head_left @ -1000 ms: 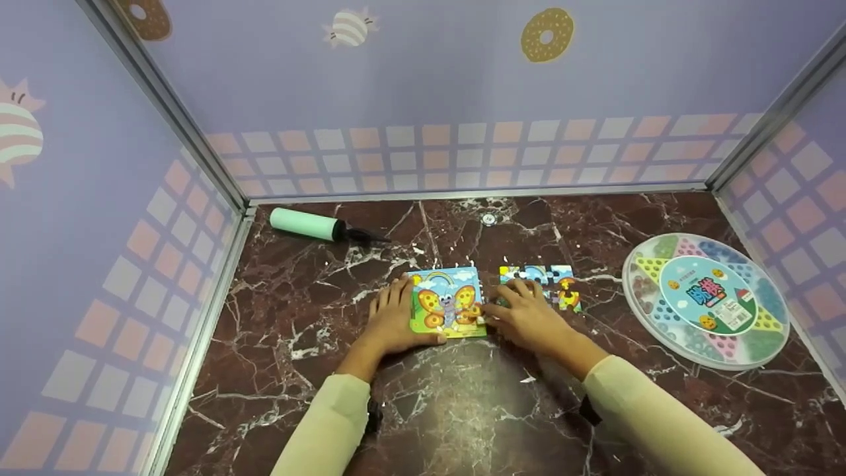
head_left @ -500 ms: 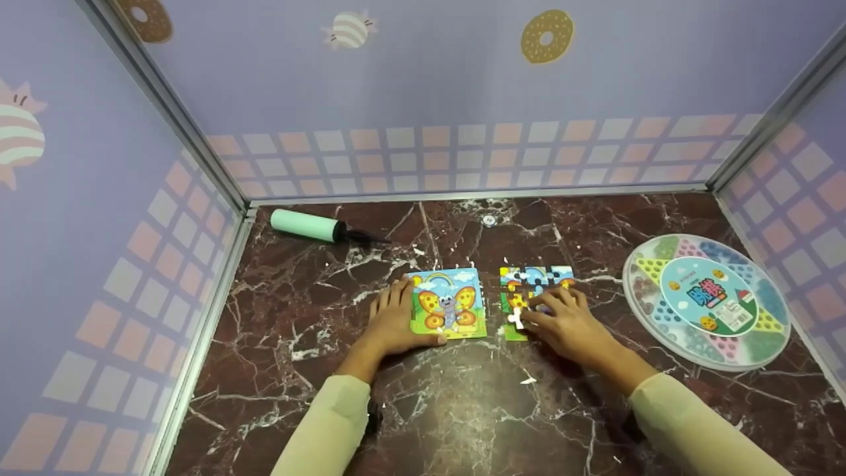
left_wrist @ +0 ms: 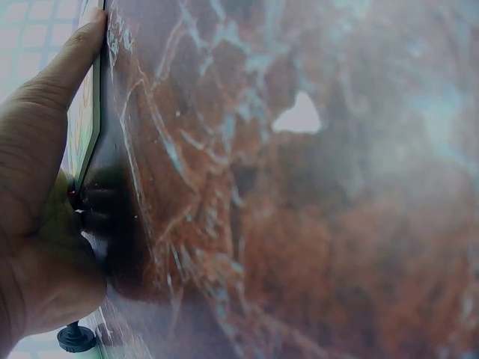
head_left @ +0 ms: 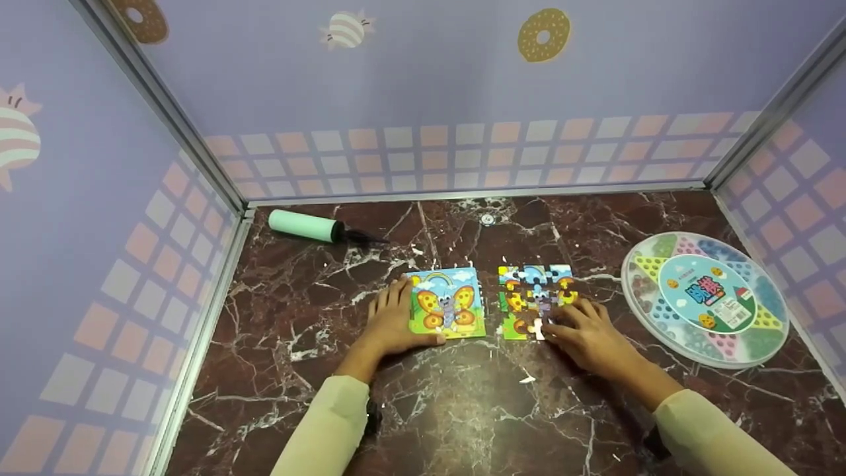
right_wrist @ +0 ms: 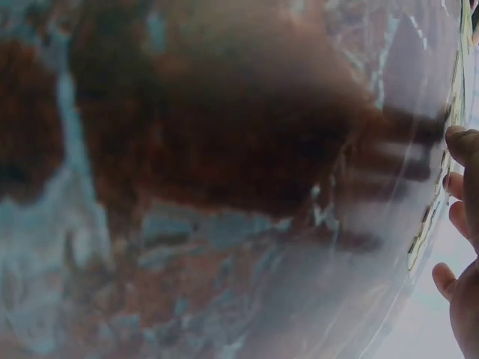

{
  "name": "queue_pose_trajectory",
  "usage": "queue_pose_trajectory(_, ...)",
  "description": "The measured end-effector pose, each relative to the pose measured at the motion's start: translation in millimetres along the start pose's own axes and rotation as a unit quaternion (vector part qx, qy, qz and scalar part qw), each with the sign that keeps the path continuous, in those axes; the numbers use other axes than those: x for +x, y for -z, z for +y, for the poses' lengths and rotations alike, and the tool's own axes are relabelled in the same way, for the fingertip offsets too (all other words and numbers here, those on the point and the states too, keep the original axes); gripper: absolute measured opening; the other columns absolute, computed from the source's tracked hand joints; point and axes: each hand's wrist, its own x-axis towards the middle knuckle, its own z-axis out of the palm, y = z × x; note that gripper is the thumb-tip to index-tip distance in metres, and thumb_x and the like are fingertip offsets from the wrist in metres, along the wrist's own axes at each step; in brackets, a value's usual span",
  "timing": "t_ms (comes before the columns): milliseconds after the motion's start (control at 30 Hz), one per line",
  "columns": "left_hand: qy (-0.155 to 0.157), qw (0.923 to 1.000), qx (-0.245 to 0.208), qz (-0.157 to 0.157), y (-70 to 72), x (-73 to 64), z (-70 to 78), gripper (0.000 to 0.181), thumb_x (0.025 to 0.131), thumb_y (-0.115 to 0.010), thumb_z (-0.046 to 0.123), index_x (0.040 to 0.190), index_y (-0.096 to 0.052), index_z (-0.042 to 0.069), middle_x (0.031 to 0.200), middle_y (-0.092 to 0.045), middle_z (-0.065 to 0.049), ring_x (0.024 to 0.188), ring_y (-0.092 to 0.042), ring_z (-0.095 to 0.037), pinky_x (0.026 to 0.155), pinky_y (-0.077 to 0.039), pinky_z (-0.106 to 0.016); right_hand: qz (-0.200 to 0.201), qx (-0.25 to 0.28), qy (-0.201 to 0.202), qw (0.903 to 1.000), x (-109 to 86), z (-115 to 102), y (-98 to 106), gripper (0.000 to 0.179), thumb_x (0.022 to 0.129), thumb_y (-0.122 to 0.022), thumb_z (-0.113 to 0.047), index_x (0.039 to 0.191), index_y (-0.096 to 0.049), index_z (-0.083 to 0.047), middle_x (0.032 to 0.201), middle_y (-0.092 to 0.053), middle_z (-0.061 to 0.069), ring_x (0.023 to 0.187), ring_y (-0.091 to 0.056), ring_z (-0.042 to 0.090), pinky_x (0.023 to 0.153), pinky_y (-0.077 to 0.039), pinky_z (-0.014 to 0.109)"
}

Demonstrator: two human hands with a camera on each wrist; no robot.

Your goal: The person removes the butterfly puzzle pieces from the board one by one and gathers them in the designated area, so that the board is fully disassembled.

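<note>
My left hand (head_left: 390,318) rests along the left side of a square butterfly picture board (head_left: 447,303), its thumb (left_wrist: 75,56) laid along the near edge. To the right lies a jigsaw puzzle (head_left: 534,294) with the same butterfly picture, its pieces joined or close together. My right hand (head_left: 585,334) is at the puzzle's lower right, pinching a puzzle piece (head_left: 539,328) with pale glare on it. The hand covers the puzzle's lower right corner. In the right wrist view, the fingertips (right_wrist: 458,140) touch the edge of the pieces.
A mint-green hand pump (head_left: 304,225) with a black nozzle lies at the back left. A round, clear Chinese checkers box (head_left: 706,301) stands on the right. A small round disc (head_left: 488,219) lies near the back wall. Patterned panels enclose the marble-look table (head_left: 456,423).
My right hand has moved from the picture board's right edge across to the puzzle's lower right, carrying a puzzle piece. More of the puzzle shows now. My left hand has stayed in place.
</note>
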Motion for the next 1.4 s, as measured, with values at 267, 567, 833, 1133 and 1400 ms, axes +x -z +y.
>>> queue_pose_trajectory(267,-0.004,1.0000,0.002,0.004,0.9,-0.7,2.0,0.139,0.076,-0.089,0.072,0.177,-0.020,0.007,0.183,-0.019,-0.021,0.169,-0.018,-0.049,0.135,-0.017,-0.072,-0.013,-0.004,-0.001,0.9999,1.1,-1.8,-1.0,0.027,0.094,-0.085,-0.019,0.120,-0.085,-0.024,0.118,-0.075,0.012,0.106,-0.061,0.035,0.085,-0.052,0.059)
queue_pose_trajectory(567,0.002,0.9999,-0.012,0.005,-1.9,1.5,-0.3,0.139,0.075,-0.090,0.072,0.178,-0.020,0.010,0.184,-0.018,-0.018,0.170,-0.014,-0.048,0.137,-0.013,-0.071,-0.014,0.003,-0.006,0.9999,3.5,-2.3,-2.0,0.030,0.091,-0.087,-0.016,0.119,-0.086,-0.026,0.114,-0.074,0.012,0.101,-0.058,0.035,0.080,-0.048,0.054)
queue_pose_trajectory(833,-0.001,1.0000,-0.002,0.004,0.7,1.5,1.0,0.142,0.073,-0.089,0.075,0.177,-0.019,0.009,0.184,-0.018,-0.019,0.170,-0.017,-0.047,0.137,-0.014,-0.071,-0.023,0.017,-0.028,0.9992,10.1,-8.1,1.7,0.028,0.089,-0.089,-0.013,0.115,-0.088,-0.023,0.111,-0.072,0.013,0.099,-0.057,0.034,0.077,-0.047,0.051)
queue_pose_trajectory(1133,-0.004,0.9999,-0.006,0.010,-1.8,2.2,-1.7,0.141,0.073,-0.090,0.073,0.177,-0.020,0.009,0.184,-0.019,-0.018,0.170,-0.017,-0.047,0.136,-0.015,-0.071,-0.041,0.028,-0.052,0.9974,15.6,-10.6,4.3,0.021,0.092,-0.089,-0.019,0.113,-0.089,-0.021,0.114,-0.069,0.014,0.101,-0.055,0.034,0.080,-0.049,0.055)
queue_pose_trajectory(1400,0.001,0.9999,-0.010,0.008,-3.4,1.8,-2.4,0.142,0.072,-0.090,0.074,0.178,-0.019,0.011,0.184,-0.018,-0.017,0.170,-0.016,-0.047,0.137,-0.013,-0.071,-0.085,0.021,-0.079,0.9930,23.0,-10.9,8.4,0.019,0.097,-0.085,-0.029,0.114,-0.087,-0.021,0.125,-0.067,0.018,0.113,-0.056,0.039,0.087,-0.051,0.065)
